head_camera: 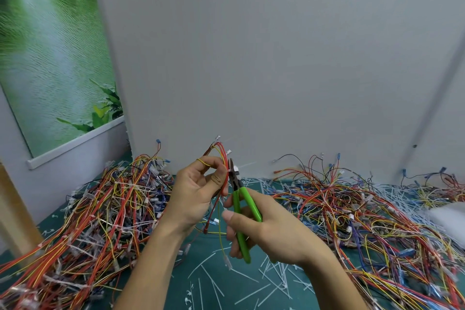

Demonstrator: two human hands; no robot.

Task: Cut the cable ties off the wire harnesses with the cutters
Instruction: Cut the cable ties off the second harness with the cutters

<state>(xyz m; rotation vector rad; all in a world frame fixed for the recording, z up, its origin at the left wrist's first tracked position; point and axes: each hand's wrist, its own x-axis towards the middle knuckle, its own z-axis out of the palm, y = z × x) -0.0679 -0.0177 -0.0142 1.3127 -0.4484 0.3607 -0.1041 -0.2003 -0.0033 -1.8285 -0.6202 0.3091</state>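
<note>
A small wire harness of thin red and yellow wires is held upright above the middle of a green mat. It is pinched between the thumb and curled fingers of the left hand, with one yellow wire looped over the forefinger. A white cable tie on the bundle is met by the dark jaws of the green-handled cutters, which are gripped in the right hand, fingers wrapped round both handles; whether the jaws have closed cannot be told. The harness is judged light, limp and springy, so it is best held just beside the tie, where the wires are bunched. The tie looks like thin, stiff plastic, and the wire insulation could easily be nicked. Tangled harnesses are heaped in a left pile and a right pile, and cut tie pieces are scattered over the mat before a pale wall.
</note>
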